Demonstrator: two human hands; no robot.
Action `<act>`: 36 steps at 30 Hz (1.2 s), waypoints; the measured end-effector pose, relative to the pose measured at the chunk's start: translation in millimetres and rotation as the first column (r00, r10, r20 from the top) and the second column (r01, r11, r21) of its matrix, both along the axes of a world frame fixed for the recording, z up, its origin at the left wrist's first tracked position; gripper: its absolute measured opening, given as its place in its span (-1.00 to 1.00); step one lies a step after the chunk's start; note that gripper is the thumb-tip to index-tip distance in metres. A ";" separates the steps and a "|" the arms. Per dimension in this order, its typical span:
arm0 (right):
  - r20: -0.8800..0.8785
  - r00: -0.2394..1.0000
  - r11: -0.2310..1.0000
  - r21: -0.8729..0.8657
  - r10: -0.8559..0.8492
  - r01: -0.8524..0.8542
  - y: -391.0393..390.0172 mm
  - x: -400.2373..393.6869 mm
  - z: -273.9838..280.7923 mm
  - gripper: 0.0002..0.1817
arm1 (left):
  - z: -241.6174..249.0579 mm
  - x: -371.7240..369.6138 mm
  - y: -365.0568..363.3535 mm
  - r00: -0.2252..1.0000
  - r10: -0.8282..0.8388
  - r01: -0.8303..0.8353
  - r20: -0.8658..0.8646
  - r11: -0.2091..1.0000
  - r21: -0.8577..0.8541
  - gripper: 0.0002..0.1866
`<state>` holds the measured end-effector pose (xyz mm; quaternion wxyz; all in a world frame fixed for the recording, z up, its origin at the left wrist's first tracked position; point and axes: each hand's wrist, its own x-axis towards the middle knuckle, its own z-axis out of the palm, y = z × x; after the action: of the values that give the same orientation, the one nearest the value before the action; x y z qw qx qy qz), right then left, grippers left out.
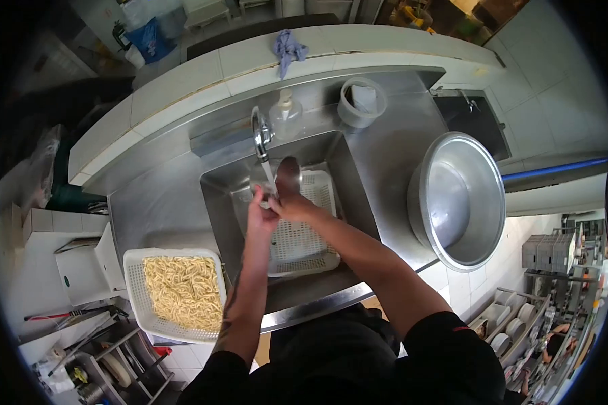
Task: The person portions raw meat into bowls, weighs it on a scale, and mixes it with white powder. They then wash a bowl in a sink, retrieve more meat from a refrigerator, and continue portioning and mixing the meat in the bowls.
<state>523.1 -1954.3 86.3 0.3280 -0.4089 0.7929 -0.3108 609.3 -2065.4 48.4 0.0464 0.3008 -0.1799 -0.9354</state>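
Note:
Over the sink (213, 196), both of my hands are close together beside the stream from the running faucet (259, 131). My right hand (292, 204) is closed on a rounded steel bowl-shaped utensil (289, 174), its shiny hollow side partly showing and its lower end hidden by the hand. Close on its left is my left hand (263, 214), with a finger pointing up toward the water and the thumb apart from it. Below them, a white perforated basket (304, 253) lies in the sink.
Left of the sink, a white perforated basket (134, 283) holds pale noodle-like strips (182, 290). A large metal basin (452, 202) stands on the right counter. Behind the sink are a pump bottle (286, 118) and a clear tub (361, 111); a bluish cloth (289, 50) hangs over the ledge.

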 end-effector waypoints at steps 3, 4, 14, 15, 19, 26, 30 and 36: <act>0.199 0.866 0.883 -0.012 -0.458 0.470 -54.2 23.6 -5.0 -0.38 | -30.4 5.7 20.6 0.956 0.171 -0.124 -0.237 0.971 0.202 -0.34; 0.119 0.830 0.830 -0.063 -0.545 0.554 -62.3 40.7 -6.7 -0.38 | -26.6 1.6 13.4 0.954 0.176 -0.125 -0.245 0.970 0.210 -0.34; -0.070 0.993 0.981 -0.177 -0.093 0.079 -25.9 52.5 -1.6 -0.31 | 4.8 13.2 4.5 0.848 0.113 -0.237 -0.518 0.955 -0.179 -0.29; -0.348 0.933 0.962 -0.272 -0.090 -0.008 -6.8 42.3 4.6 -0.25 | -8.1 4.5 -18.0 0.945 0.055 -0.017 -0.323 0.993 0.119 -0.28; 0.629 0.610 0.801 0.034 -0.482 0.598 -46.0 30.4 34.1 -0.26 | 14.8 18.4 24.1 0.961 0.173 -0.148 -0.213 0.981 0.128 -0.27; 0.332 0.843 0.905 0.102 -0.422 0.413 -24.2 25.8 36.3 -0.32 | 36.6 21.1 16.5 0.983 0.167 -0.172 0.075 0.982 0.071 -0.30; 0.456 0.697 0.590 -0.377 -0.553 0.714 -18.1 67.8 -19.3 -0.43 | 0.9 10.6 4.0 0.993 0.117 -0.116 0.005 0.988 -0.104 -0.46; 0.798 -0.173 -0.059 0.171 -0.578 0.983 41.9 76.0 -38.1 -0.41 | -7.2 -44.5 -47.0 0.941 0.316 -0.232 0.123 0.864 -0.448 -0.44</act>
<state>599.1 -1912.3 48.3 0.1583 0.3191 0.5289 -0.7703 564.8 -2112.5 41.2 0.2263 0.3946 -0.3391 -0.8234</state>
